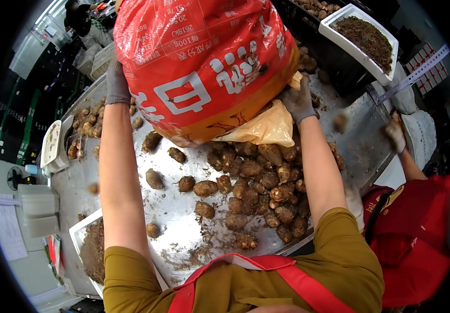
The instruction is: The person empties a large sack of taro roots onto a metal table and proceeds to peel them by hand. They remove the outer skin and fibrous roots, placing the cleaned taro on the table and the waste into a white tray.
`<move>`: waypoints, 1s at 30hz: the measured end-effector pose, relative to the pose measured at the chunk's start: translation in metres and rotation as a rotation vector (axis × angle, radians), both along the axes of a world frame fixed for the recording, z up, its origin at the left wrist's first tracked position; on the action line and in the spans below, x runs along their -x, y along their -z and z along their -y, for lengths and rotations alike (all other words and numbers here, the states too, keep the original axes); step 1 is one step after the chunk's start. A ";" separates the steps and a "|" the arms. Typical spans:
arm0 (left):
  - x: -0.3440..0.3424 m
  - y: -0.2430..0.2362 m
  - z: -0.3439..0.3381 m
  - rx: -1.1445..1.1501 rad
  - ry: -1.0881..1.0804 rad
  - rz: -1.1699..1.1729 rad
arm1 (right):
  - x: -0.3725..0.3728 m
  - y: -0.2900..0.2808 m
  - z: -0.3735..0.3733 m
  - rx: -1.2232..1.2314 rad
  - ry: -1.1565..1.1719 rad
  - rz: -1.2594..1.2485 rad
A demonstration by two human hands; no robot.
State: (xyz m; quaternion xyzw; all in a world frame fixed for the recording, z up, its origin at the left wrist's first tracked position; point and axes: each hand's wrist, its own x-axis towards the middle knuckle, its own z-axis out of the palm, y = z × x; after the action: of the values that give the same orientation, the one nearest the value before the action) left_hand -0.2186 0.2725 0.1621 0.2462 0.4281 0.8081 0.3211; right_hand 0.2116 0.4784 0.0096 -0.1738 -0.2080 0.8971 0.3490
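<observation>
A large red and orange plastic sack [193,68] is tilted over the metal table, its open mouth low on the right where pale yellow lining [266,128] shows. My left hand [117,83], in a grey glove, holds the sack's left side; its fingertips are hidden behind the plastic. Near the mouth, my right hand [299,99], also gloved in grey, grips the sack's edge. Brown, soil-covered taro tubers [251,198] lie in a heap below the mouth, with several scattered leftward.
A co-worker in red stands at the right, one gloved hand [395,134] over the metal table [172,271]. White foam boxes of root debris sit at upper right [363,44] and lower left [93,253]. More tubers [89,121] lie at the left. Two blurred tubers appear mid-air.
</observation>
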 end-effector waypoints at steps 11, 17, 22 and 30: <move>0.021 -0.016 0.003 0.018 0.057 -0.112 | 0.042 0.024 0.002 -0.267 0.077 -0.179; 0.016 -0.039 -0.008 0.010 0.043 -0.228 | 0.056 0.020 -0.007 -0.251 -0.075 -0.207; 0.008 -0.062 0.011 0.016 0.012 -0.316 | 0.078 0.002 -0.006 -0.302 -0.085 -0.219; -0.029 -0.070 0.015 0.010 0.014 -0.395 | 0.056 0.011 0.003 -0.218 -0.023 -0.213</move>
State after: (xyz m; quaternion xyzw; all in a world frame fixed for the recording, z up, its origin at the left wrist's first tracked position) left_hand -0.1896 0.2574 0.2321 0.4015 0.4850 0.7397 0.2376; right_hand 0.1554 0.4752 -0.0018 -0.0364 -0.2678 0.8866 0.3755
